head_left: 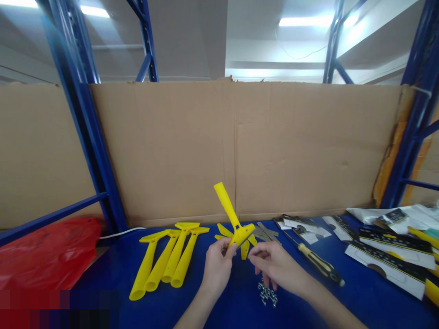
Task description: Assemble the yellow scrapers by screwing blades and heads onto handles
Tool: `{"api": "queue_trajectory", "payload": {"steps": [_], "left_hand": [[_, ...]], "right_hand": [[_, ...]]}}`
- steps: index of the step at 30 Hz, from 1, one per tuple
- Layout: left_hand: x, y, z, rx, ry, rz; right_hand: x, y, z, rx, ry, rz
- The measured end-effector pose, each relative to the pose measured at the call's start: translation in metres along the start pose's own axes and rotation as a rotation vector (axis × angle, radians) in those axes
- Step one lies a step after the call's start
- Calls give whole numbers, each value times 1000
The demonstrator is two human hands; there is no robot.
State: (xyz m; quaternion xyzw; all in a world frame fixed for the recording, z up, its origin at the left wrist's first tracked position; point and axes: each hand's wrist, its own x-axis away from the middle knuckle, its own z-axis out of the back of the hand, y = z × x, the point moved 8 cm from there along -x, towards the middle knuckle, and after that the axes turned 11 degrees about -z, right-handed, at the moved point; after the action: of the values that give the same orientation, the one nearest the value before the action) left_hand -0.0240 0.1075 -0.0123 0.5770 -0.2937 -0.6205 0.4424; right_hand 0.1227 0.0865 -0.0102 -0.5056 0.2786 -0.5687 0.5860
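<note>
My left hand (218, 265) grips a yellow plastic scraper handle (228, 205) by its wide head, the hollow tube pointing up and away. Close to the right side of that head, my right hand (272, 265) has its thumb and forefinger pinched together; whatever may be between them is too small to make out. Below the right fingers lies a small pile of metal screws (267, 294). Behind the held piece, several flat yellow plastic parts (244, 251) rest on the table, partly covered by the hands. Thin grey metal blades (266, 232) lie just beyond the right hand.
Several yellow scraper handles (184, 258) lie side by side on the blue table (137, 315). A screwdriver (320, 265) and printed packages (387, 269) are on the right. A red plastic bag (51, 251) sits at left. A cardboard panel (171, 151) stands behind, between blue posts.
</note>
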Motion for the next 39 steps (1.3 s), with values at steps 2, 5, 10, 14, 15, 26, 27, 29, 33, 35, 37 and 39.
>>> {"api": "queue_trajectory", "payload": {"steps": [2, 5, 10, 14, 15, 26, 27, 29, 33, 35, 37, 39], "left_hand": [[1, -6, 1, 71, 19, 60], [3, -12, 1, 161, 47, 150], [4, -11, 2, 228, 66, 237], [4, -11, 3, 253, 78, 265], [4, -11, 3, 257, 81, 267], [4, -13, 3, 272, 57, 278], [4, -14, 3, 271, 51, 279], [4, -15, 2, 270, 49, 272], [3, -15, 1, 270, 52, 248], [4, -15, -1, 268, 41, 245], [4, -13, -2, 268, 30, 242], [5, -11, -5, 270, 12, 227]], "right_hand": [[0, 4, 2, 103, -9, 7], [0, 10, 5, 219, -29, 21], [-1, 15, 5, 313, -54, 11], [1, 16, 3, 351, -81, -12], [1, 17, 3, 355, -88, -20], [-1, 18, 1, 340, -88, 18], [-2, 18, 0, 336, -78, 30], [-4, 17, 1, 322, -52, 56], [-4, 11, 3, 275, 15, 126], [-3, 5, 4, 245, 49, 162], [-2, -2, 5, 210, 89, 192], [-1, -7, 7, 169, 134, 216]]}}
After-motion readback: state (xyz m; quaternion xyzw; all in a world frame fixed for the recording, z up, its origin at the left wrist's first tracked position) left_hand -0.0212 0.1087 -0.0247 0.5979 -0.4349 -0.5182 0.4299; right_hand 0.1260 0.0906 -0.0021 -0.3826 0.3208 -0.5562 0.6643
